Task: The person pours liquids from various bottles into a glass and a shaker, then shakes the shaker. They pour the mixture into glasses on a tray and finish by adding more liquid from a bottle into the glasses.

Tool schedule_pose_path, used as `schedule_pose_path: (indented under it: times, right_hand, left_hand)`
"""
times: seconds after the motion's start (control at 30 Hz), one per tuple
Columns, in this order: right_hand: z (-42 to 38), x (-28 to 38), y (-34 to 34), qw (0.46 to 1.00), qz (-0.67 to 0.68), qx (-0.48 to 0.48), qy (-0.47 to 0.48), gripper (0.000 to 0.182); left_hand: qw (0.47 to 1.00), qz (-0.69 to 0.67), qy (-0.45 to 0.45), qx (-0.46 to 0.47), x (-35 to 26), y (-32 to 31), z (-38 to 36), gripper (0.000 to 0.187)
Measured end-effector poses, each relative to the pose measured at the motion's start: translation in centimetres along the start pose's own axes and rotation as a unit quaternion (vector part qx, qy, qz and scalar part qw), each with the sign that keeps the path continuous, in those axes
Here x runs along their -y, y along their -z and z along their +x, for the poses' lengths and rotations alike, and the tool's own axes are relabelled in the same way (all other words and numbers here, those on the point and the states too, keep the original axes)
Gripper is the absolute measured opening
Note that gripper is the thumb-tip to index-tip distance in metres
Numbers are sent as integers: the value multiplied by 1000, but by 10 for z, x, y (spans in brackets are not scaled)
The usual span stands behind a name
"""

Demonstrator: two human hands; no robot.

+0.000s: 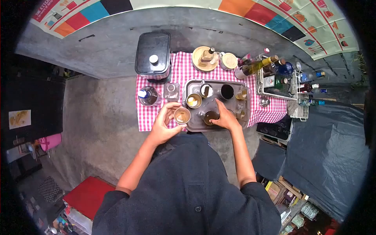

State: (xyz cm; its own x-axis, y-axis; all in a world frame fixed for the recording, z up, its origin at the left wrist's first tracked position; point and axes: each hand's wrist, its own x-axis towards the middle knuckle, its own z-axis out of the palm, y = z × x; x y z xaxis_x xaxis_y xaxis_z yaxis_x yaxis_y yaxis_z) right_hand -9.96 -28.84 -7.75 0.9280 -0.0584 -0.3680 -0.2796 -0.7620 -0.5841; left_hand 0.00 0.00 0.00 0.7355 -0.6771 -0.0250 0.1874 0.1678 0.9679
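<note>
My left hand (164,124) is wrapped round a small round cup (182,115) at the tray's left edge. Over the right part of the brown tray (196,126), my right hand (226,117) has its thumb and fingers spread around a dark-filled cup (211,116); whether it grips the cup is unclear. Behind them on the tray stand a metal cup with something white and yellow (194,101), a mug with white contents (206,91) and a black cup (227,91). Small glasses (241,94) line the tray's right side.
A checkered cloth (145,124) lies under the tray. A black-lidded container (152,51), a large bottle (149,96) and a square glass jar (171,91) stand left. Behind is a wooden plate (203,58); at right, a wire rack (276,92) with several bottles.
</note>
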Motion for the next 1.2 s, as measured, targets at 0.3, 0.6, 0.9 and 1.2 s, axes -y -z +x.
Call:
schedule_pose_path:
  times: [0.3, 0.6, 0.9, 1.2]
  right_hand:
    - [-2, -49, 13, 999, 9, 35, 24, 92]
    - [-6, -66, 23, 996, 33, 51, 60, 86]
    - [-4, -71, 25, 994, 29, 66, 79, 85]
    - [-4, -76, 19, 994, 39, 60, 87, 86]
  left_hand:
    - [986, -99, 90, -100, 80, -47, 14, 56]
    - [971, 49, 136, -190, 157, -52, 36, 56]
    - [915, 244, 198, -254, 160, -58, 55, 57]
    - [861, 359, 209, -295, 120, -73, 71, 53]
